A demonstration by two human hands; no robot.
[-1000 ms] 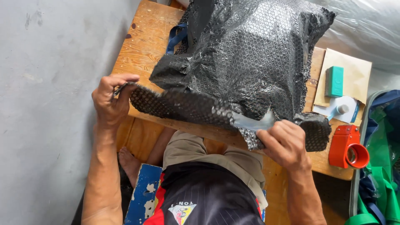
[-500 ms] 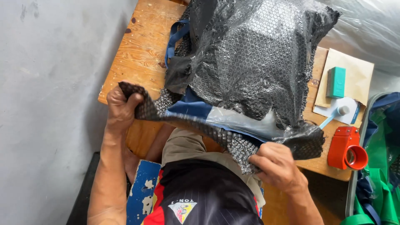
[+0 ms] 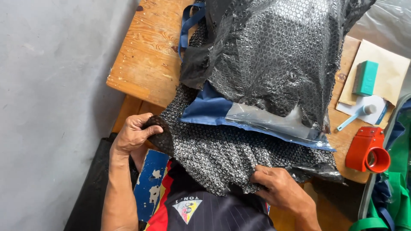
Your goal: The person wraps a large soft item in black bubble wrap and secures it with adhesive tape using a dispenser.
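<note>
While the blue bag lies on the wooden table under black bubble wrap, my left hand and right hand pinch its lower edge shut; I judge I'm mid-wrapping, and next I'd need to fold this flap up snugly

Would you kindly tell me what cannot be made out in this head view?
- Blue bag: mostly hidden under the black bubble wrap.
- Right hand: fingers tucked under the wrap's edge.
- Left hand: fingers curled round the wrap's corner, palm unseen.
- Green item: cut off by the right edge.
</note>
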